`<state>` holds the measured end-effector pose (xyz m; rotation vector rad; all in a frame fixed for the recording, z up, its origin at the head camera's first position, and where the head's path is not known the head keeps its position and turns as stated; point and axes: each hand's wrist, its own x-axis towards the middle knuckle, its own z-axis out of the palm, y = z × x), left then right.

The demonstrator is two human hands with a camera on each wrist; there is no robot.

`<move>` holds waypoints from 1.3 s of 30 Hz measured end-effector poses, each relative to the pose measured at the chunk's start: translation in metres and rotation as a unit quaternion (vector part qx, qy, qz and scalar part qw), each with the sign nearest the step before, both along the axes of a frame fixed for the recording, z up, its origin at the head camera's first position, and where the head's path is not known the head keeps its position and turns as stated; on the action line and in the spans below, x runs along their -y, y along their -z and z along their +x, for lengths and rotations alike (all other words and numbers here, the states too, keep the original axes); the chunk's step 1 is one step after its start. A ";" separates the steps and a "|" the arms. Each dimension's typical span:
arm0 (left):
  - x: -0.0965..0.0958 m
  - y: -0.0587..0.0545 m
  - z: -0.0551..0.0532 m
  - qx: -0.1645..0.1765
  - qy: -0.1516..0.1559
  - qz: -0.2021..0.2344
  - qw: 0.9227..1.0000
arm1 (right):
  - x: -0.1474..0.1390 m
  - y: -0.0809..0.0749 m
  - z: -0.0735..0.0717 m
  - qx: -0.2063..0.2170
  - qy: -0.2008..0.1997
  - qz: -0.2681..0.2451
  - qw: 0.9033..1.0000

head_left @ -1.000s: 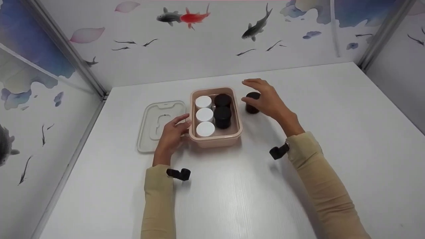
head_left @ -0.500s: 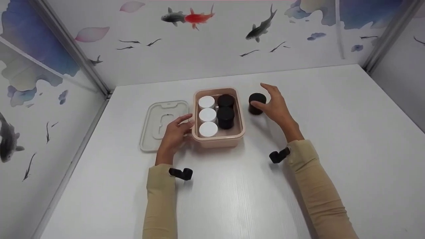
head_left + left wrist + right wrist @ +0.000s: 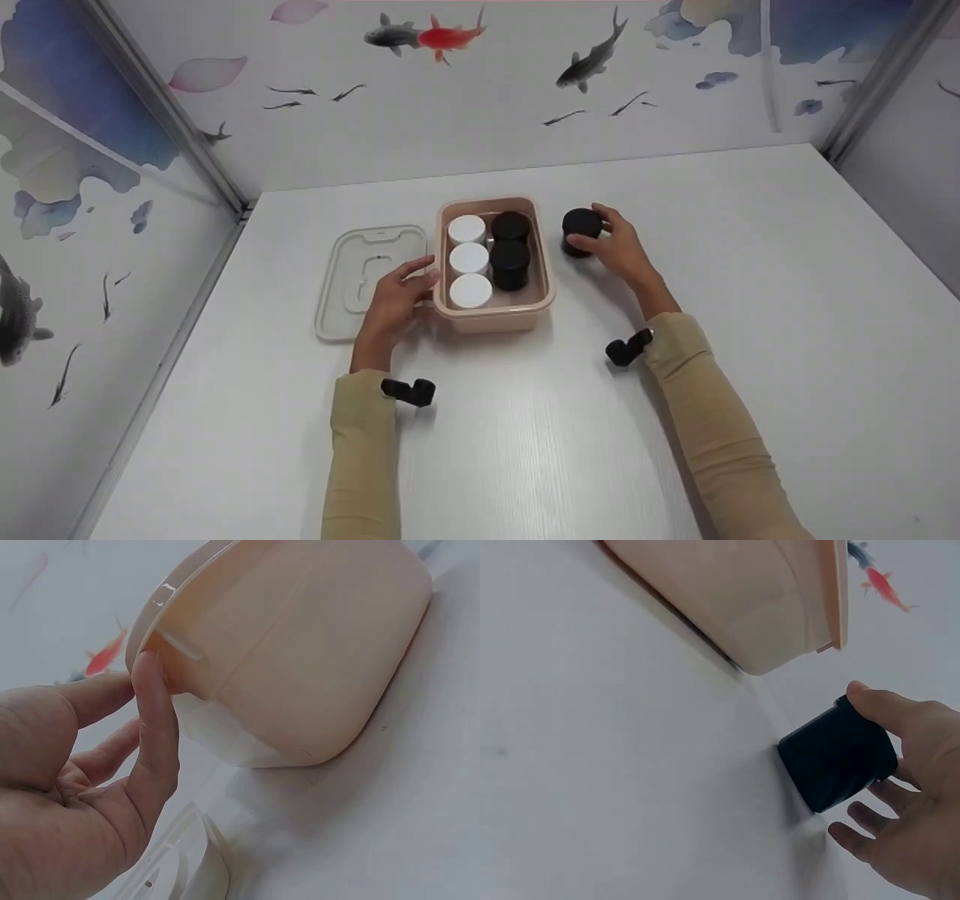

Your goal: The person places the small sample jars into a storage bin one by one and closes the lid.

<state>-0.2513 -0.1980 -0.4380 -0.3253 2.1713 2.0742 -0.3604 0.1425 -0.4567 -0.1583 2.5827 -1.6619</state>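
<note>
A pink plastic box (image 3: 495, 322) stands open on the table with three white-lidded jars (image 3: 470, 259) in a column at its left. Two black jars (image 3: 510, 259) sit along its right side, with bare floor in front of them. My left hand (image 3: 394, 304) holds the box's left rim, thumb and fingertips right at the lip (image 3: 146, 630). To the right of the box my right hand (image 3: 621, 246) grips another black jar (image 3: 836, 754) at its lid, the thumb on the near side and fingers behind. That jar is upright, its base at the table.
A pale, translucent lid (image 3: 337, 300) lies flat on the table to the left of the box, partly behind my left hand. White panels (image 3: 480, 112) printed with fish rise behind the table (image 3: 510, 435) and at both sides.
My right hand first drew back from the black jar, opening wider, then came in again and gripped it. The left hand stays at the box rim. The view shifted slightly.
</note>
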 end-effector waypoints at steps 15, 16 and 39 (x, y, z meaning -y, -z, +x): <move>0.000 -0.002 -0.001 0.017 -0.005 -0.008 1.000 | 0.010 -0.014 0.004 0.001 0.008 -0.011 1.000; 0.000 -0.002 -0.001 0.018 -0.005 -0.009 1.000 | 0.010 -0.017 0.005 -0.001 0.008 -0.013 1.000; 0.001 0.000 -0.001 -0.008 0.009 0.011 1.000 | 0.037 -0.084 0.050 -0.075 -0.082 -0.015 0.994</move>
